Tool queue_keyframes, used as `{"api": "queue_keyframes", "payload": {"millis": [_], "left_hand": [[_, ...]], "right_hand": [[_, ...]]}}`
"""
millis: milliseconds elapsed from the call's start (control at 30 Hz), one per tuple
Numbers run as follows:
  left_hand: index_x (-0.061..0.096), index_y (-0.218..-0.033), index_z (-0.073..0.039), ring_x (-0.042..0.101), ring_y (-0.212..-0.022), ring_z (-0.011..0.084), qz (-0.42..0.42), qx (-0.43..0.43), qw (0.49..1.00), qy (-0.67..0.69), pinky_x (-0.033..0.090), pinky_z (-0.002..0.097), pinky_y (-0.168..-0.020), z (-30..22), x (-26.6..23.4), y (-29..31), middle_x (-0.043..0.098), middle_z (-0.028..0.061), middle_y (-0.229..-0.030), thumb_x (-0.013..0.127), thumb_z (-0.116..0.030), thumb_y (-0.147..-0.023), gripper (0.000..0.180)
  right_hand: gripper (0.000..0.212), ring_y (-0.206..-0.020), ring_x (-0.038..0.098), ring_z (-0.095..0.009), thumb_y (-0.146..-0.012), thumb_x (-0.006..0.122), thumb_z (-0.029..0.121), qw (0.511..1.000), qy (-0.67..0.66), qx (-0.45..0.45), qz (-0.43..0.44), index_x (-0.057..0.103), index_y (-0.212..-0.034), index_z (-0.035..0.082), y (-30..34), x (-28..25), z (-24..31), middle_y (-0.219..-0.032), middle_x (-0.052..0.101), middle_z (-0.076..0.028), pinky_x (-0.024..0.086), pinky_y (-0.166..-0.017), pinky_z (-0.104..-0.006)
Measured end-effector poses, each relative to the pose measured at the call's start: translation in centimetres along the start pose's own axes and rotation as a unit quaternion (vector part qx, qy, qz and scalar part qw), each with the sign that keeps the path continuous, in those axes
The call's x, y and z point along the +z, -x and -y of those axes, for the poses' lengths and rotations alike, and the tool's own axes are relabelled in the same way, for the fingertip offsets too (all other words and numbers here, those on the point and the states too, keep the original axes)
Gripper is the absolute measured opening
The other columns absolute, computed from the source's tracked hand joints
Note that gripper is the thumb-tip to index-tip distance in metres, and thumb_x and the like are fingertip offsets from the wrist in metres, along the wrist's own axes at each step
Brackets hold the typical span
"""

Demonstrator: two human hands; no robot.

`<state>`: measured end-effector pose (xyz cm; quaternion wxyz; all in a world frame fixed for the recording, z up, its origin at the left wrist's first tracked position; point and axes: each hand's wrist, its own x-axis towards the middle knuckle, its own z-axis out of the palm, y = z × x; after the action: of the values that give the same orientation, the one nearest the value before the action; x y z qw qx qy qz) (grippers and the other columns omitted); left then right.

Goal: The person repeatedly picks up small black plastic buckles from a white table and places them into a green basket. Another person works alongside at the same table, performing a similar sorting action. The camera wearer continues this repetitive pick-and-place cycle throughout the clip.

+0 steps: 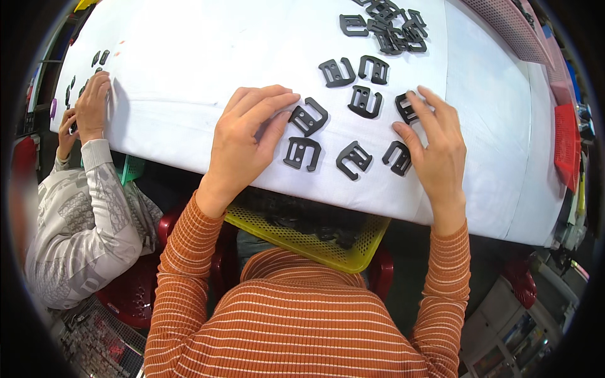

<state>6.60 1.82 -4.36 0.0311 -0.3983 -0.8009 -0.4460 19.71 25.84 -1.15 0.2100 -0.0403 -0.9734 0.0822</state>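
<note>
Several black plastic buckles, each a frame with a gap in one side, lie spread on the white table. My left hand (244, 140) is at the left of the group, thumb and fingers apart. Its fingertips are beside a tilted buckle (309, 118), with another buckle (302, 154) just below it. My right hand (439, 148) has thumb and forefinger around a buckle (405, 108) at the right, which the fingers partly cover. Under that hand's thumb side lies one more buckle (397, 158). A buckle (365, 102) and a buckle (354, 160) rest between my hands.
A heap of buckles (394, 26) is at the far side of the white table (189, 82). A yellow basket (296, 242) holding dark parts sits at my lap. Pink basket (507, 25) and red basket (566, 145) stand at right. A co-worker's hand (94, 107) handles small black parts at left.
</note>
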Motion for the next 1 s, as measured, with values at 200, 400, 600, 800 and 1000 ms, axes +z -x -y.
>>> {"api": "queue_keyframes", "payload": {"millis": [200, 400, 600, 800, 1000], "left_hand": [[0.071, -0.105, -0.004, 0.063, -0.092, 0.0225, -0.016, -0.018, 0.999, 0.030, 0.053, 0.0307, -0.077, -0.2, -0.4, 0.3, 0.069, 0.0095, -0.104, 0.067, 0.004, -0.082, 0.025], [0.072, -0.107, -0.006, 0.063, -0.092, 0.0222, -0.034, -0.083, 0.992, 0.090, 0.054, 0.0306, -0.078, -0.3, -1.0, 0.6, 0.068, 0.0095, -0.108, 0.069, 0.001, -0.081, 0.027], [0.072, -0.109, -0.008, 0.063, -0.086, 0.0215, 0.097, 0.153, 0.980, -0.088, 0.050, 0.0334, -0.077, -2.3, -1.1, 2.9, 0.069, 0.0064, -0.106, 0.078, -0.010, -0.074, 0.036], [0.070, -0.115, -0.011, 0.062, -0.078, 0.0190, 0.098, -0.064, 0.990, 0.073, 0.050, 0.0290, -0.068, -3.8, -1.0, 3.6, 0.070, 0.0045, -0.096, 0.079, -0.009, -0.075, 0.041], [0.071, -0.113, -0.007, 0.062, -0.085, 0.0153, -0.024, -0.003, 0.999, -0.024, 0.049, 0.0272, -0.071, -2.1, -1.5, 2.7, 0.068, 0.0106, -0.108, 0.065, -0.009, -0.090, 0.023]], "right_hand": [[0.024, -0.092, 0.064, -0.022, -0.083, 0.071, 0.008, 0.988, -0.076, 0.130, 0.024, 0.071, -0.106, 0.005, 0.3, -0.9, -1.1, -0.105, 0.069, -0.008, 0.053, -0.072, -0.0318], [0.017, -0.096, 0.062, -0.023, -0.087, 0.069, 0.010, 0.981, -0.163, 0.100, -0.028, 0.073, -0.103, 0.006, -1.6, 0.4, -0.9, -0.104, 0.067, -0.009, 0.050, -0.083, -0.0331], [0.015, -0.093, 0.063, -0.021, -0.090, 0.066, 0.007, 0.972, -0.206, 0.085, -0.075, 0.071, -0.103, 0.003, -2.1, 1.1, -1.3, -0.103, 0.068, -0.009, 0.050, -0.082, -0.0305], [0.015, -0.074, 0.059, -0.018, -0.092, 0.054, 0.006, 0.739, -0.661, 0.056, -0.122, 0.058, -0.079, 0.001, 0.9, -6.8, 9.1, -0.084, 0.064, -0.013, 0.046, -0.069, -0.0314], [0.015, -0.084, 0.064, -0.020, -0.097, 0.060, 0.030, 0.578, -0.809, -0.040, -0.098, 0.055, -0.094, 0.016, 5.4, -9.7, 13.1, -0.095, 0.075, -0.006, 0.034, -0.071, -0.0343]]}}
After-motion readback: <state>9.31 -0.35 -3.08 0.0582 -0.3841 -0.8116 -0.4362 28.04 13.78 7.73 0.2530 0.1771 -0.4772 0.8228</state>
